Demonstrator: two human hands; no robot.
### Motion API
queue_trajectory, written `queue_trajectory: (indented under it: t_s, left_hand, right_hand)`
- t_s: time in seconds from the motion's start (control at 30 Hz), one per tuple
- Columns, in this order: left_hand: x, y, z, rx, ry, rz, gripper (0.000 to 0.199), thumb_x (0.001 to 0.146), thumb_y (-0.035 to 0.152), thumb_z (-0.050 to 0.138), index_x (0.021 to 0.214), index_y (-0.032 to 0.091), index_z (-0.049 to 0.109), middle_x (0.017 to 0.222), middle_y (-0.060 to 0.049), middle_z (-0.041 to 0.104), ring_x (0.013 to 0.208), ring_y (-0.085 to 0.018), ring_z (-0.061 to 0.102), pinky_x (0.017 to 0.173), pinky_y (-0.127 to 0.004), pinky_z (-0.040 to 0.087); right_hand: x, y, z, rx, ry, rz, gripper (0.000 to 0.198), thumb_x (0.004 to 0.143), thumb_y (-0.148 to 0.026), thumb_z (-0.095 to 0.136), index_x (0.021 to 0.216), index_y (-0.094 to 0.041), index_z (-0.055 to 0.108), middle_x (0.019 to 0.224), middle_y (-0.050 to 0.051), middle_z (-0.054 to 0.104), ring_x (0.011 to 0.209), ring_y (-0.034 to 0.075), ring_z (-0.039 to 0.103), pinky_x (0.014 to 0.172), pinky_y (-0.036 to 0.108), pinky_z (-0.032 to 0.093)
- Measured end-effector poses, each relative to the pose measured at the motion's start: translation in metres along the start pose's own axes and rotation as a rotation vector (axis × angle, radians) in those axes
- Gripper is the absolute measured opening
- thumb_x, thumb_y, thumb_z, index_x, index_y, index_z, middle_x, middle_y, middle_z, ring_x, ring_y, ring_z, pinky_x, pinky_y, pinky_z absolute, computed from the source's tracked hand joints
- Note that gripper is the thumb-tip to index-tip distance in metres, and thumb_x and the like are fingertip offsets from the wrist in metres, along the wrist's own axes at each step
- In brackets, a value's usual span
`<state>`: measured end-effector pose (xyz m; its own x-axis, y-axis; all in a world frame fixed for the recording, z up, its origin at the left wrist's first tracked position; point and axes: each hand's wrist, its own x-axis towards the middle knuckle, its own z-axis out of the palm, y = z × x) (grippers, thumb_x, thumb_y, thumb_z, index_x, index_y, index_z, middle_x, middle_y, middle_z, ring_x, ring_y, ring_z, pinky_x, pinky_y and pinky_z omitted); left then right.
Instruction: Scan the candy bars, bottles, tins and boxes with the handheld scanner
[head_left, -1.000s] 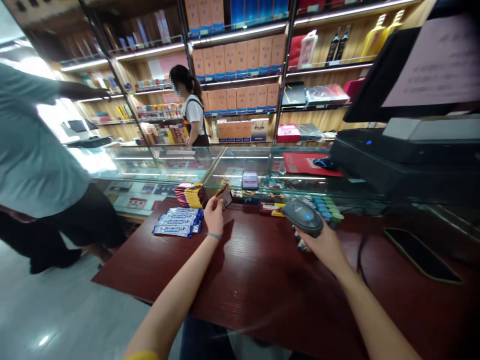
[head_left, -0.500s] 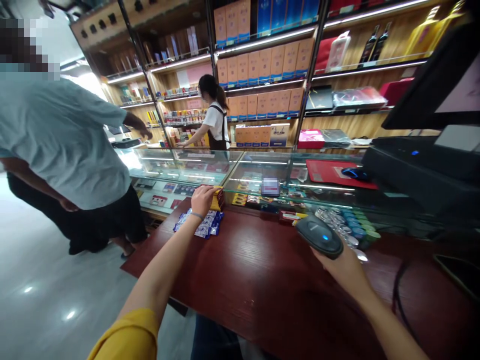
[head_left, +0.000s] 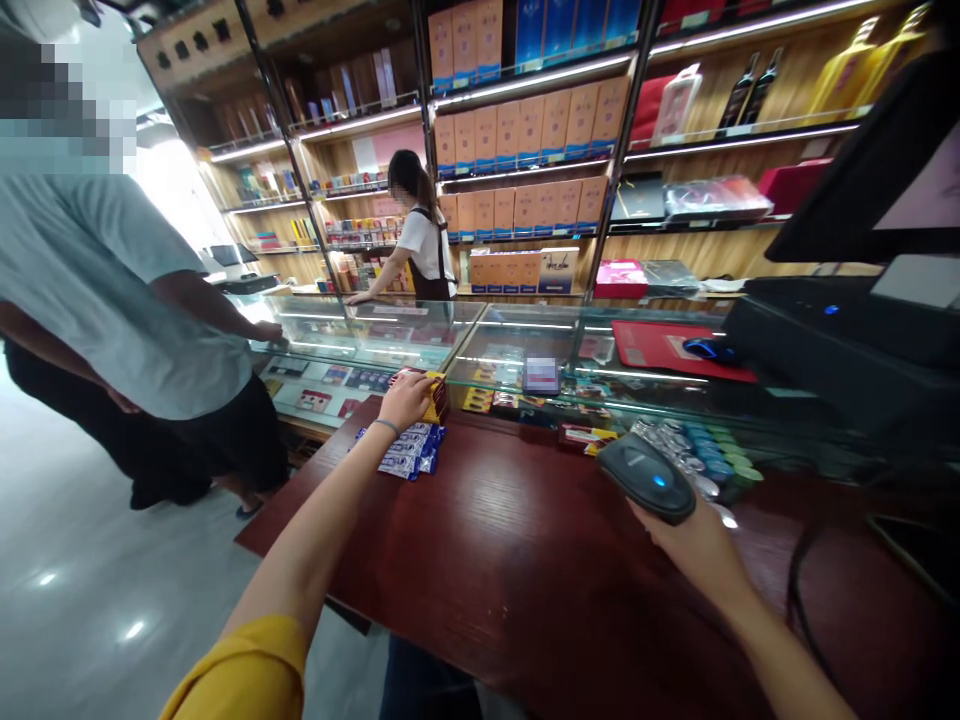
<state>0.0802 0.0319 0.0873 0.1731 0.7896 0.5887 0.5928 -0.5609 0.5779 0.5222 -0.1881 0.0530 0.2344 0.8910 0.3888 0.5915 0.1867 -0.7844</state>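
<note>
Dark-red wood table (head_left: 480,580), right end mostly lost in shadow. Monitor (head_left: 862,170) was cropped by the right edge; print on the blue-and-white packets (head_left: 416,450) was too fine for me to read, and the left wrist covered some of them. Left hand (head_left: 405,400) lay over the stack of red-and-yellow packs (head_left: 436,397) at the table's far left, just behind the packets; fingers bent, tips partly hidden, so I couldn't tell whether they pinched a pack or only touched. Right hand (head_left: 694,540) was wrapped around a dark scanner (head_left: 646,478), most fingers out of my sight, held above the table near rows of silver, blue and green round items (head_left: 716,455). Glass display case (head_left: 420,325) ran behind the table.
</note>
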Motion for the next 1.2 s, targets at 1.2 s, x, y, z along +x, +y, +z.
queue_trajectory:
  t_s: [1.2]
  left_hand:
    - [-0.083,0.189,0.270,0.123,-0.233,0.224,0.052,0.090,0.018,0.061,0.141,0.026,0.059,0.156,-0.015,0.048,0.148,-0.037,0.039,0.121,-0.062,0.032]
  right_hand:
    - [0.020,0.016,-0.067,-0.146,0.149,0.127,0.047,0.081,-0.051,0.068,0.118,-0.021,0.067,0.089,0.008,0.077,0.087,0.031,0.074,0.069,0.037,0.056]
